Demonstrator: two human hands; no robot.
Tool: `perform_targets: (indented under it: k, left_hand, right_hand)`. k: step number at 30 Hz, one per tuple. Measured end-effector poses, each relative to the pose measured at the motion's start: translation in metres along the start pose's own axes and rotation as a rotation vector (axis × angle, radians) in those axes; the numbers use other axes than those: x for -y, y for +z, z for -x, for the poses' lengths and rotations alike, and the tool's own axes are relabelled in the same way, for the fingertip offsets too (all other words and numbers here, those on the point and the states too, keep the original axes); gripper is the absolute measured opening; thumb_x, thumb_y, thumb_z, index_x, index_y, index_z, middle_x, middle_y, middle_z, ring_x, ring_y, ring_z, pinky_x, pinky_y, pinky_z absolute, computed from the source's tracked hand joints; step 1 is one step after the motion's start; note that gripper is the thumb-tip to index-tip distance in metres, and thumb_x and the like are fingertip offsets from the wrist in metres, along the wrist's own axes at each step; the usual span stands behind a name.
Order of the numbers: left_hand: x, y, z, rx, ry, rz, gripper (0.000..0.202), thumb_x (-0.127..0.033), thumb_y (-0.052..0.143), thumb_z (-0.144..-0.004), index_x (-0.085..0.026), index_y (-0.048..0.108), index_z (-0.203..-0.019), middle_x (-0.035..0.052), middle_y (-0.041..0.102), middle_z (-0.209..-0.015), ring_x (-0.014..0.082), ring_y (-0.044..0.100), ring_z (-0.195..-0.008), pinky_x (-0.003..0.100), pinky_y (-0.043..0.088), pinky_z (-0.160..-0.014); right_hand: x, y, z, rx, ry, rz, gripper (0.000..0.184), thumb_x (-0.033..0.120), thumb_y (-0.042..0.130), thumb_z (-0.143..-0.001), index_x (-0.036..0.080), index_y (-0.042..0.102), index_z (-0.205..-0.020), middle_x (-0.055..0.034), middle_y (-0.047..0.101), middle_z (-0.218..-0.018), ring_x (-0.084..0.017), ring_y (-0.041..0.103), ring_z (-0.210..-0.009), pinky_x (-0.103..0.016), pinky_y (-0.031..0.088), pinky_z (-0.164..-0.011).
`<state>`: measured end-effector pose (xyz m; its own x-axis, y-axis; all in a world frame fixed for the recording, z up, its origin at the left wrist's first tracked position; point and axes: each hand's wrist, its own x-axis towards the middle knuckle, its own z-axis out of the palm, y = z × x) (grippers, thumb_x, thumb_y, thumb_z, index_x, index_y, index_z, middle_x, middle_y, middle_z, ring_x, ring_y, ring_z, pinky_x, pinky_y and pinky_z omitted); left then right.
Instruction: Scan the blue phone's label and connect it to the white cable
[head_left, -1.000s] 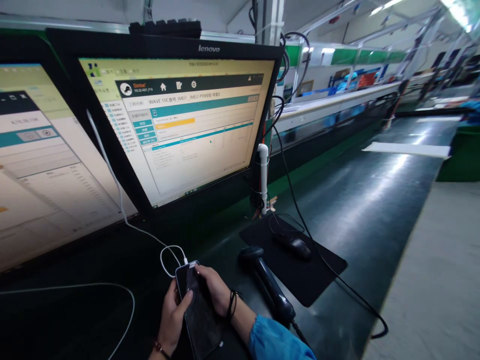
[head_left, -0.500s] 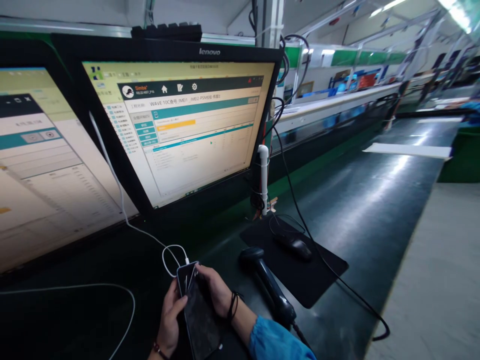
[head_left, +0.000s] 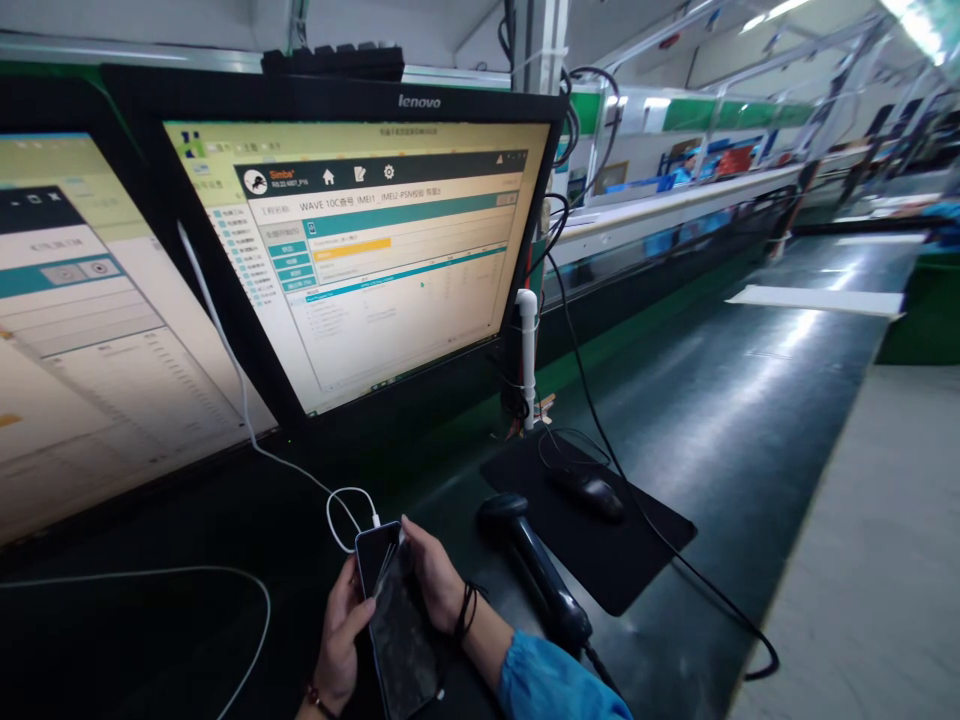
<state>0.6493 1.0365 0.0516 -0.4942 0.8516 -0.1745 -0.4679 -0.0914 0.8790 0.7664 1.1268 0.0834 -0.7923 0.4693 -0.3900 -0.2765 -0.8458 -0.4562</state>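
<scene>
A dark-screened smartphone (head_left: pixel 405 650) lies face up between my two hands, low in the picture. My left hand (head_left: pixel 341 635) grips its left edge, the thumb resting over the side of the screen. On the opposite edge, my right hand (head_left: pixel 436 582) holds the phone near its top corner, thumb along the rim. A white charging cable (head_left: pixel 376 520) is plugged into the phone's far end and loops back toward the monitor. Pale streaks cross the upper screen; whether they are film or glare I cannot make out. The phone's underside and most fingers are hidden.
A Lenovo monitor (head_left: pixel 397 300) stands ahead, with a second monitor (head_left: pixel 97 330) at left. To the right of my hands lie a corded barcode scanner (head_left: pixel 540 575) and a mouse (head_left: pixel 589 494) on a black mouse pad (head_left: pixel 630 560). A white pipe (head_left: pixel 528 350) rises behind.
My right thumb has shifted slightly at the phone's top corner. The pale streaks on the screen look different. Both hands still hold the phone in nearly the same place.
</scene>
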Motion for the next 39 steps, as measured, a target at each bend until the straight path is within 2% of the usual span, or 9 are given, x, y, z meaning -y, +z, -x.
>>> perform_targets:
  k: [3, 7, 12, 16, 23, 28, 34, 36, 39]
  left_hand:
    - [0.004, -0.003, -0.003, -0.024, -0.018, 0.017, 0.087, -0.046, 0.094, -0.036, -0.019, 0.068, -0.115, 0.0119, 0.067, -0.129, 0.0375, 0.049, -0.138, 0.047, 0.040, -0.118]
    - [0.008, -0.006, -0.007, 0.004, 0.000, -0.007, 0.093, -0.059, 0.092, -0.042, -0.016, 0.063, -0.120, 0.0140, 0.064, -0.133, 0.0382, 0.044, -0.142, 0.045, 0.039, -0.117]
    - [0.007, -0.007, -0.006, 0.197, 0.125, -0.160, 0.080, -0.065, 0.081, -0.068, -0.014, 0.059, -0.124, 0.0165, 0.063, -0.131, 0.0373, 0.053, -0.132, 0.044, 0.050, -0.105]
    - [0.003, -0.003, -0.006, 0.195, 0.108, -0.272, 0.083, -0.067, 0.081, -0.068, -0.012, 0.058, -0.124, 0.0165, 0.063, -0.130, 0.0349, 0.053, -0.131, 0.042, 0.047, -0.108]
    - [-0.002, 0.005, -0.006, 0.131, 0.026, -0.288, 0.084, -0.077, 0.078, -0.063, -0.011, 0.066, -0.115, 0.0150, 0.064, -0.130, 0.0340, 0.055, -0.128, 0.039, 0.049, -0.105]
    - [-0.003, 0.006, -0.006, 0.064, 0.048, -0.321, 0.089, -0.080, 0.079, -0.057, -0.011, 0.068, -0.112, 0.0163, 0.065, -0.129, 0.0351, 0.057, -0.125, 0.042, 0.046, -0.109]
    - [-0.004, 0.007, -0.006, 0.050, 0.016, -0.306, 0.090, -0.081, 0.080, -0.052, -0.010, 0.070, -0.107, 0.0162, 0.068, -0.123, 0.0350, 0.061, -0.120, 0.037, 0.052, -0.098]
    - [-0.004, 0.007, -0.005, 0.067, 0.006, -0.300, 0.089, -0.080, 0.080, -0.054, -0.011, 0.070, -0.109, 0.0153, 0.068, -0.124, 0.0349, 0.058, -0.125, 0.035, 0.052, -0.098]
    - [-0.006, 0.008, -0.003, 0.016, -0.013, -0.316, 0.095, -0.082, 0.081, -0.046, -0.011, 0.072, -0.109, 0.0149, 0.064, -0.132, 0.0377, 0.045, -0.140, 0.033, 0.051, -0.102]
  right_hand:
    - [0.000, 0.001, 0.000, 0.014, -0.035, -0.026, 0.054, 0.044, 0.028, -0.101, 0.011, 0.068, -0.085, -0.0085, 0.063, -0.067, -0.016, 0.057, -0.055, -0.027, 0.050, -0.068]
    - [0.000, 0.001, 0.000, -0.026, -0.034, -0.022, 0.041, 0.036, 0.032, -0.088, 0.013, 0.065, -0.081, -0.0092, 0.062, -0.066, -0.017, 0.056, -0.054, -0.029, 0.050, -0.065]
    - [-0.001, -0.001, -0.003, -0.087, -0.115, 0.068, 0.023, 0.033, 0.054, -0.067, 0.015, 0.062, -0.080, -0.0059, 0.062, -0.066, -0.017, 0.057, -0.058, -0.027, 0.047, -0.062]
    - [-0.002, 0.000, -0.003, -0.057, -0.273, 0.185, 0.038, 0.028, 0.069, -0.047, 0.015, 0.064, -0.083, -0.0036, 0.066, -0.071, -0.017, 0.059, -0.064, -0.026, 0.046, -0.063]
    - [-0.005, 0.003, -0.003, -0.052, -0.319, 0.236, 0.048, 0.026, 0.084, -0.043, 0.011, 0.069, -0.086, -0.0036, 0.069, -0.074, -0.015, 0.061, -0.066, -0.027, 0.048, -0.069]
    - [-0.005, 0.003, -0.003, -0.053, -0.307, 0.226, 0.066, 0.042, 0.100, -0.033, 0.010, 0.070, -0.083, -0.0039, 0.069, -0.074, -0.013, 0.062, -0.066, -0.026, 0.048, -0.069]
    - [-0.006, 0.000, -0.006, -0.060, -0.273, 0.207, 0.076, 0.059, 0.100, -0.030, 0.011, 0.067, -0.079, -0.0036, 0.067, -0.069, -0.012, 0.061, -0.062, -0.024, 0.049, -0.064]
    - [-0.006, -0.002, -0.008, -0.064, -0.275, 0.205, 0.077, 0.062, 0.099, -0.030, 0.011, 0.067, -0.079, -0.0038, 0.067, -0.069, -0.013, 0.062, -0.062, -0.024, 0.049, -0.063]
    - [-0.007, -0.007, -0.013, -0.042, -0.289, 0.202, 0.074, 0.064, 0.098, -0.037, 0.011, 0.067, -0.078, -0.0031, 0.066, -0.068, -0.013, 0.061, -0.061, -0.023, 0.049, -0.061]
